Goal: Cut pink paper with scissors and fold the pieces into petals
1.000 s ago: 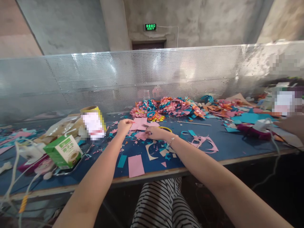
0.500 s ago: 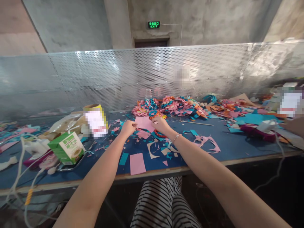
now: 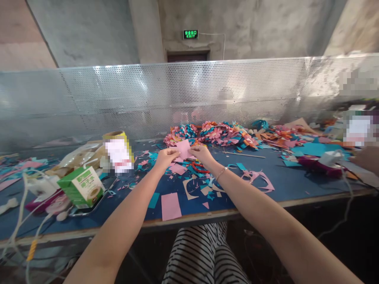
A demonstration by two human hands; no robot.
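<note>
Both my hands hold one small pink sheet (image 3: 183, 149) upright above the blue table. My left hand (image 3: 167, 157) pinches its left edge and my right hand (image 3: 203, 154) pinches its right edge. The sheet now looks roughly square; whether it is folded I cannot tell for sure. Behind it lie bunches of pink, blue and orange cut flowers (image 3: 217, 133). Below my hands is another pink piece (image 3: 178, 169) among scraps. Near the front edge a pink rectangle (image 3: 171, 206) lies flat beside a blue piece (image 3: 154, 200).
On the left stand a green and white drink carton (image 3: 84, 187), a yellow roll (image 3: 128, 146) and white cables (image 3: 22, 205). A thin stick (image 3: 244, 154) and pink cut-out offcuts (image 3: 262, 179) lie to the right. Another person's hand (image 3: 366, 159) is at the far right. A perforated metal screen (image 3: 118, 102) closes the back.
The pink sheet was wider and flatter; now it is narrower and raised upright, with my hands closer together. The other person's hand at the right has shifted.
</note>
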